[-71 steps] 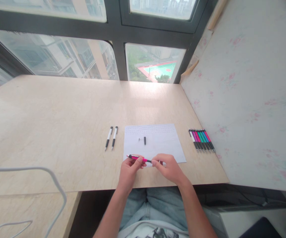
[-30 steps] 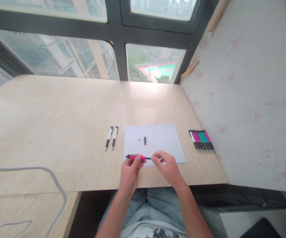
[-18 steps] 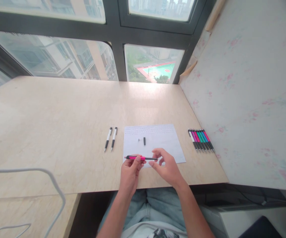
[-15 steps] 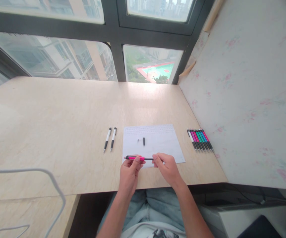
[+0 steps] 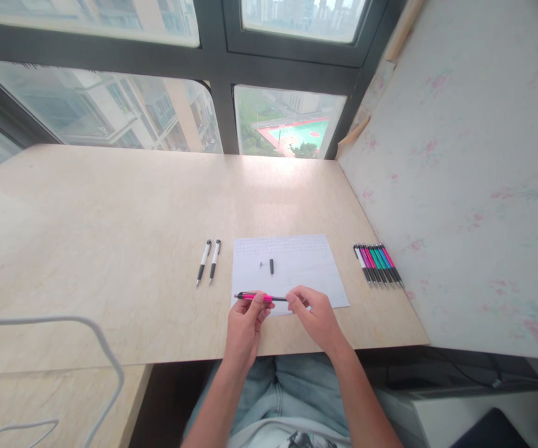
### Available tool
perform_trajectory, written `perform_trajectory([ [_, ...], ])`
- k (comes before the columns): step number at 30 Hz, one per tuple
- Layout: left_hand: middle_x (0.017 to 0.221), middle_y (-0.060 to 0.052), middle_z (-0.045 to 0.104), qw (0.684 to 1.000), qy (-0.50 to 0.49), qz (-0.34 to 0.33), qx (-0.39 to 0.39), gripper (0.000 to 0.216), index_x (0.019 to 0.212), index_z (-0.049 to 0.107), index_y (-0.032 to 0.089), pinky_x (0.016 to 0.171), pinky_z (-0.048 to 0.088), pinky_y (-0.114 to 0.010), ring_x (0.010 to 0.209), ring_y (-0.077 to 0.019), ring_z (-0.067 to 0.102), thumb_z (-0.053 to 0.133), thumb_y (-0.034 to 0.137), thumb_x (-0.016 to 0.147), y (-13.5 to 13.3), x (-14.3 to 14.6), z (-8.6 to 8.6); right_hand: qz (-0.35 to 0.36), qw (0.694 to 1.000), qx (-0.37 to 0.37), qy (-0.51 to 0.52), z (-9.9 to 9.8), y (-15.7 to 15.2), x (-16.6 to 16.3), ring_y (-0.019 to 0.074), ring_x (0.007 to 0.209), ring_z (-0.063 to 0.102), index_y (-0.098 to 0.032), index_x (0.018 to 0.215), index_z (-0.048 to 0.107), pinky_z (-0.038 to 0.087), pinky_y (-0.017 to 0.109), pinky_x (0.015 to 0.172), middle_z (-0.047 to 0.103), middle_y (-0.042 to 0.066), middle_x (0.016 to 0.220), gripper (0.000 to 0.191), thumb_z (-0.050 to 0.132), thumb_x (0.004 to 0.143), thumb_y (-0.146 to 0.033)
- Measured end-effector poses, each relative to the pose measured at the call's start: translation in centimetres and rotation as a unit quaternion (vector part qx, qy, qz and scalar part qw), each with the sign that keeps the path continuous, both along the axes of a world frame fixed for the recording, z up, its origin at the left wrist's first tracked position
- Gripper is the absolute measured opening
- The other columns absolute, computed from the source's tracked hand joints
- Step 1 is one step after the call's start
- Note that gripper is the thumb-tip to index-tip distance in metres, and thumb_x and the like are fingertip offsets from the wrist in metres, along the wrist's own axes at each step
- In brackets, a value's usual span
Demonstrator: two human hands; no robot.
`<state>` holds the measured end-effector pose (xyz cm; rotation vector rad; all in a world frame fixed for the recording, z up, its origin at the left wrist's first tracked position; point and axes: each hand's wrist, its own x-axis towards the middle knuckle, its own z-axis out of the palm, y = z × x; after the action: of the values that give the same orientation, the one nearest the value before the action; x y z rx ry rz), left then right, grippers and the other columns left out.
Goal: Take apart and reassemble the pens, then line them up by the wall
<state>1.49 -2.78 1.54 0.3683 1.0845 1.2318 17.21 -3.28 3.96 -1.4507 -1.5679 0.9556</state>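
Observation:
My left hand (image 5: pixel 246 320) is closed around the barrel of a pink ballpoint pen (image 5: pixel 262 298), held level just above the near edge of a paper sheet. From the barrel's right end sticks a thin dark refill (image 5: pixel 279 299). Its far end is pinched in the fingertips of my right hand (image 5: pixel 313 314), which is closed. On the paper (image 5: pixel 303 267), beyond my hands, lie a short black grip sleeve (image 5: pixel 271 267) and a tiny silvery pen tip (image 5: pixel 261 265), apart from each other.
Two white pens with black grips (image 5: pixel 208 262) lie left of the paper. A row of several coloured pens (image 5: pixel 377 264) lies at right by the patterned wall (image 5: pixel 464 186). A grey cable (image 5: pixel 105 348) loops over the desk's left front. Windows stand behind the desk (image 5: pixel 110 249).
The view has shifted very slightly. Both hands keep their grip on the pen and refill, with hardly any visible movement.

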Motion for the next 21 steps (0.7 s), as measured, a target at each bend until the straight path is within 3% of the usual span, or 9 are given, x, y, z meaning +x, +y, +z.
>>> perform_trajectory([
  [2, 0.076, -0.004, 0.072, 1.000, 0.005, -0.011, 0.008, 0.027, 0.083, 0.069, 0.014, 0.064, 0.051, -0.023, 0.067, -0.0136, 0.067, 0.079, 0.034, 0.069, -0.06, 0.00, 0.15, -0.004, 1.000, -0.002, -0.017, 0.01, 0.02, 0.07, 0.0130, 0.057, 0.054, -0.018, 0.067, 0.061, 0.042, 0.025, 0.058, 0.060, -0.001, 0.060, 0.035, 0.047, 0.094, -0.036],
  [8, 0.080, -0.007, 0.073, 0.997, 0.013, -0.061, 0.044, 0.025, 0.087, 0.072, 0.013, 0.071, 0.051, -0.026, 0.074, -0.0166, 0.068, 0.077, 0.031, 0.071, -0.29, -0.04, 0.02, -0.042, 0.998, -0.003, -0.048, -0.42, 0.04, 0.57, 0.0114, 0.050, 0.047, -0.018, 0.061, 0.058, 0.034, 0.024, 0.051, 0.051, -0.003, 0.050, 0.040, 0.049, 0.093, -0.039],
  [13, 0.082, -0.006, 0.073, 0.998, -0.023, -0.048, 0.019, 0.024, 0.089, 0.072, 0.013, 0.066, 0.051, -0.023, 0.072, -0.0138, 0.067, 0.078, 0.027, 0.071, -0.25, -0.11, -0.27, -0.020, 0.999, 0.031, -0.034, -0.06, 0.04, 0.63, 0.0136, 0.058, 0.054, -0.019, 0.067, 0.062, 0.041, 0.025, 0.058, 0.062, 0.000, 0.062, 0.030, 0.053, 0.091, -0.034],
  [21, 0.078, -0.004, 0.072, 0.999, -0.025, -0.022, 0.004, 0.023, 0.084, 0.072, 0.013, 0.064, 0.051, -0.021, 0.068, -0.0119, 0.067, 0.080, 0.028, 0.069, -0.04, -0.08, -0.22, -0.009, 0.997, 0.066, -0.033, 0.02, 0.14, 0.47, 0.0156, 0.066, 0.058, -0.020, 0.079, 0.065, 0.047, 0.027, 0.062, 0.068, 0.003, 0.075, 0.016, 0.056, 0.089, -0.030],
])
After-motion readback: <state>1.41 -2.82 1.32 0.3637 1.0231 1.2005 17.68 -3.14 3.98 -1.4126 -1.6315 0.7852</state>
